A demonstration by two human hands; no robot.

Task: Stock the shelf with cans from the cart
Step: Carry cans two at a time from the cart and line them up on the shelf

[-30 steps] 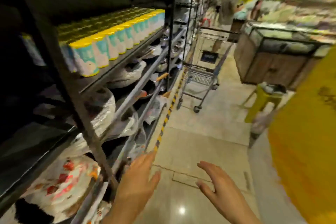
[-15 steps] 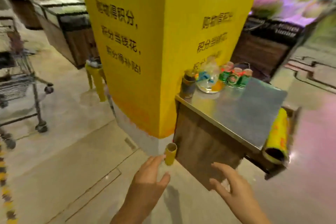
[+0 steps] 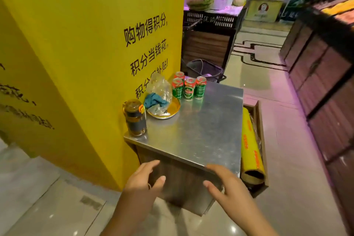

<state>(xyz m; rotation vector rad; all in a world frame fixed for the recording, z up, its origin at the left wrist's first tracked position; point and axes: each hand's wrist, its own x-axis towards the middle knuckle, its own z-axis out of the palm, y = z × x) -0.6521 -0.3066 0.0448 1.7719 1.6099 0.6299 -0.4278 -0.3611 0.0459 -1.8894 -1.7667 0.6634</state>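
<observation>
— Where are the cans [image 3: 188, 87]?
— Four green-and-red ones stand upright, clustered at the far edge of the steel table [image 3: 206, 130], centre frame, beside the yellow pillar [image 3: 86, 53].
— And the hands?
— Both at the lower centre, well short of them. The left hand [image 3: 142, 182] and right hand [image 3: 228, 184] hover empty, fingers loosely spread, near the table's front edge.

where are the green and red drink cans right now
In the head view, the four green and red drink cans stand clustered at the far edge of the steel-topped wooden counter, beside the yellow pillar and right of the crumpled clear plastic bag.
</observation>
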